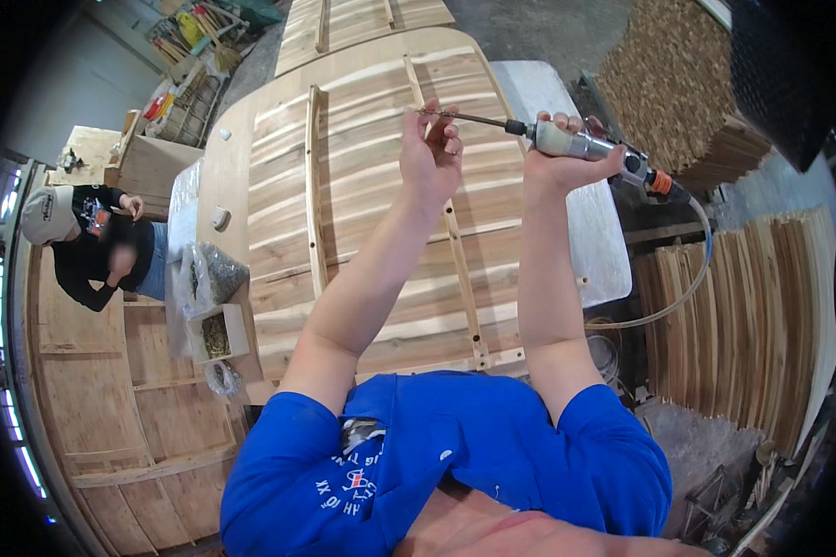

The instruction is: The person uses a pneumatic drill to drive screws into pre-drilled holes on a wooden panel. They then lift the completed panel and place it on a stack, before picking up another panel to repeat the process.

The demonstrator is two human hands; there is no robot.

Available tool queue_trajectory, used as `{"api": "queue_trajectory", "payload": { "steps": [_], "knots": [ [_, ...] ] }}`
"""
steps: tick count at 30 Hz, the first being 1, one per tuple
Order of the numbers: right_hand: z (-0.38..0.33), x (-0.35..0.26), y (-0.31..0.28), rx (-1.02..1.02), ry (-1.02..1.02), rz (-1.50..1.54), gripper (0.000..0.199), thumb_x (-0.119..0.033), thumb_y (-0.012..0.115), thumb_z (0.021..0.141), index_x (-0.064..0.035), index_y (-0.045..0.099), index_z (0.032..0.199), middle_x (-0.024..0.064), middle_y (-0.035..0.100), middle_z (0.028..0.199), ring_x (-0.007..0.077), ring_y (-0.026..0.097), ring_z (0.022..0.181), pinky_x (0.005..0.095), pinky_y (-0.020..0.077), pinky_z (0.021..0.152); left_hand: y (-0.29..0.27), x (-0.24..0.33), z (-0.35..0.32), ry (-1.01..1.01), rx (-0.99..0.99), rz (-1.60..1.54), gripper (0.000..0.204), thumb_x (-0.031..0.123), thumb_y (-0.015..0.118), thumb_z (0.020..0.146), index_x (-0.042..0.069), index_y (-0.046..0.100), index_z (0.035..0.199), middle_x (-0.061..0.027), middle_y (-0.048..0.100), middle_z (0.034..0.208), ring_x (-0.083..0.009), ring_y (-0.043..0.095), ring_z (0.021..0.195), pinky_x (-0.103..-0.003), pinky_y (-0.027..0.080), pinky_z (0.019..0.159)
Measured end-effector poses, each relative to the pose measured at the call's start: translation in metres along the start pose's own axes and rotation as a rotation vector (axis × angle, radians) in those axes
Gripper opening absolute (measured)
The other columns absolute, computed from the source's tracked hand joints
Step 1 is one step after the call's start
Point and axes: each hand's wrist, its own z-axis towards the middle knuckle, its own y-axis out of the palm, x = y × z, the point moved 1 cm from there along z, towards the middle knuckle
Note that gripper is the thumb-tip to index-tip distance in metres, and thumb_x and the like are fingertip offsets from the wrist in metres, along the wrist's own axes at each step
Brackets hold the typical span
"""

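My right hand (567, 148) is wrapped round a silver air screwdriver (590, 147) that lies sideways above the panel. A long thin driver bit (478, 119) runs from it toward my left hand (434, 153). There my left fingers are closed about the bit's tip; a small screw at the end may be there, but it is too small to tell. Below both hands lies a large striped wooden panel (372, 209). Two wooden battens, a left one (314, 186) and a right one (462, 269), run along it, with dark holes in them.
A clear hose (701, 269) curves from the screwdriver down the right side. Plastic bags (215, 274) and a small open box of screws (237, 331) sit at the panel's left edge. Stacked wood strips (743, 316) stand right. Another person (93, 241) is at the far left.
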Motion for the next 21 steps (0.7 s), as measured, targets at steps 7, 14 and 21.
{"api": "queue_trajectory", "payload": {
  "steps": [7, 14, 21],
  "knots": [
    [-0.016, -0.005, -0.004, -0.062, -0.010, -0.010, 0.052, -0.064, 0.049, 0.073, -0.0142, 0.045, 0.090, -0.0002, 0.043, 0.056, 0.0175, 0.048, 0.055, 0.0420, 0.0393, 0.065, -0.008, 0.014, -0.016, -0.039, 0.021, 0.090, 0.026, 0.025, 0.056, 0.088, 0.008, 0.056, 0.108, -0.0076, 0.056, 0.086, -0.0112, 0.046, 0.064, -0.020, 0.037, 0.051],
    [-0.033, -0.008, -0.001, -0.094, -0.035, -0.038, 0.052, -0.064, 0.048, 0.073, -0.0143, 0.046, 0.088, -0.0003, 0.043, 0.055, 0.0169, 0.047, 0.055, 0.0426, 0.0390, 0.066, -0.017, 0.018, -0.029, -0.068, -0.026, 0.111, 0.026, 0.021, 0.058, 0.087, 0.009, 0.056, 0.110, -0.0057, 0.056, 0.083, -0.0089, 0.043, 0.062, -0.022, 0.032, 0.048],
    [-0.042, -0.004, -0.017, -0.238, -0.054, -0.128, 0.053, -0.066, 0.049, 0.071, -0.0157, 0.049, 0.086, 0.0002, 0.045, 0.056, 0.0169, 0.046, 0.055, 0.0416, 0.0392, 0.065, -0.046, 0.012, -0.025, -0.059, 0.119, 0.118, 0.015, 0.019, 0.062, 0.085, 0.010, 0.058, 0.096, -0.0005, 0.052, 0.072, -0.0065, 0.036, 0.054, -0.020, 0.027, 0.045]
  ]
}}
